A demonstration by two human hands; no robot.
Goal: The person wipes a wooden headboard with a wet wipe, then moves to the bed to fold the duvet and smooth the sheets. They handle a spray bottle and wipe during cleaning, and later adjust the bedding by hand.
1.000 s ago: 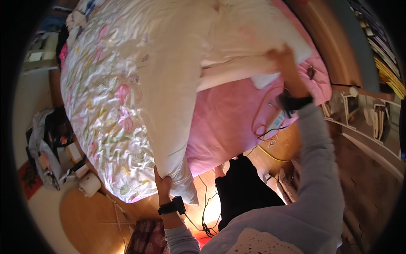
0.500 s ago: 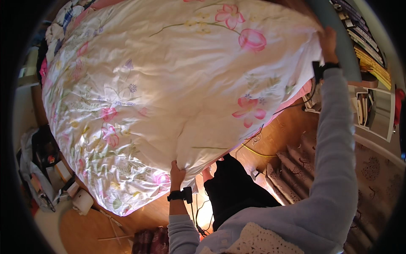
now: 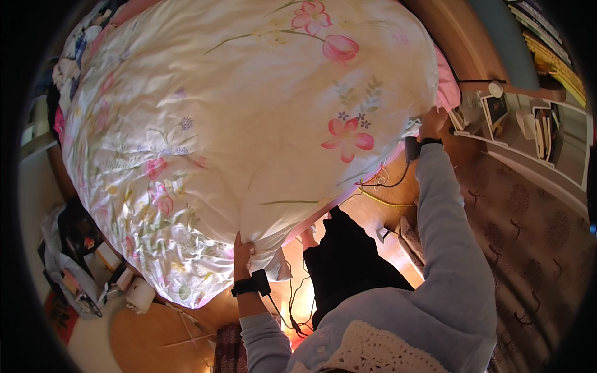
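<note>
**Right hand [image 3: 433, 123] comes down and inward, and the white cotton-like quilt printed with pink flowers [image 3: 267, 124] settles lower over the bed**

Half a second ago the right hand was raised at the upper right, lifting the quilt's far corner; now it is lower and closer to the body, and the brown wooden headboard [image 3: 472, 37] shows again beyond the quilt.

The quilt covers most of the bed, its near edge running between the two hands. A smooth pink bed sheet [image 3: 448, 81] shows past its right end. The left hand [image 3: 243, 250] grips the near edge, thumb on top, with creases running from it. The right hand is at the quilt's right edge, beside the sheet; whether its fingers are closed on the fabric, I cannot tell.

Each wrist wears a black band with a small box. A thin yellow cable [image 3: 387, 201] lies on the shiny wooden floor [image 3: 429, 180], below the right hand.
</note>
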